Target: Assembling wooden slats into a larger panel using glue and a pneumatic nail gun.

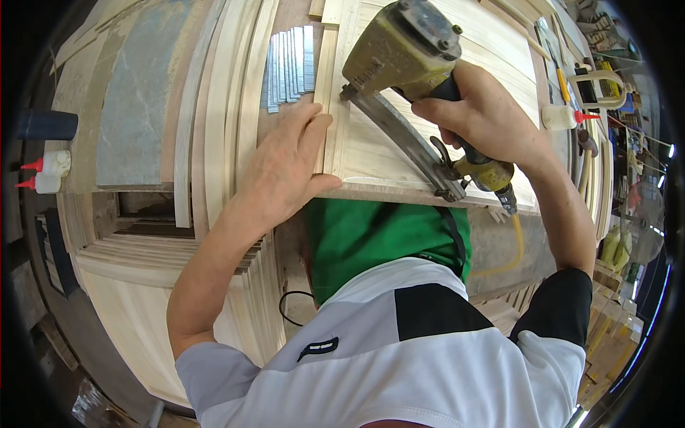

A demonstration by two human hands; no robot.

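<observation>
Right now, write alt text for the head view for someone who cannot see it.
A person's right hand grips a nail gun over a pale wooden panel, while the left hand lies at the panel's left edge. Silver metal strips lie just beyond that hand.

Bright light over the pale panel (371, 153) (sheen on metal strips (291, 68)), dark bowed edges.

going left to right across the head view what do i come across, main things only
two glue bottles with red tips → grey board → left hand → nail gun gripped by the right hand → single glue bottle
</observation>
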